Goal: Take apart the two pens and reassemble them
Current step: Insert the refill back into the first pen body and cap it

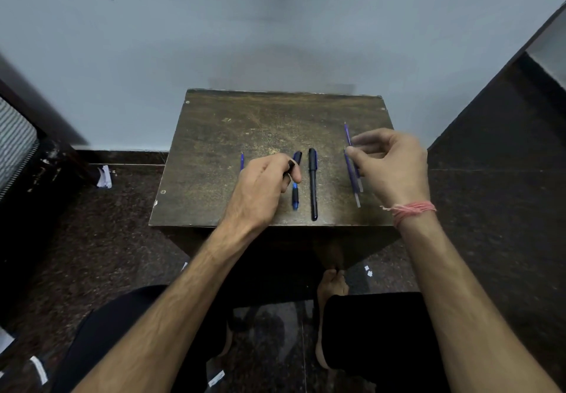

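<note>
1. Beyond the left hand's [263, 178] outer edge, a short blue pen piece [242, 161] is lying alone on the wooden table [214, 153], partly hidden by the hand.
2. Curled fingers of the left hand are closing on a small black part [289, 167], likely a cap or barrel section; how firmly they are gripping it I cannot tell.
3. Directly under those fingertips, a blue-and-black pen body [295, 196] is lying with its long axis running away from the person, touching or nearly touching the thumb.
4. Just right of it, a black pen [312, 184] is lying parallel, untouched, between the two hands and nearer the left.
5. At the right hand's [392, 165] fingertips, two thin purple refills [352, 178] are lying side by side, long axes also pointing away; the thumb and forefinger are pinching toward them, slightly parted, contact blurred.
6. Judging by this spread, disassembly looks finished, and the right hand needs only a short dip to lift a refill.
</note>
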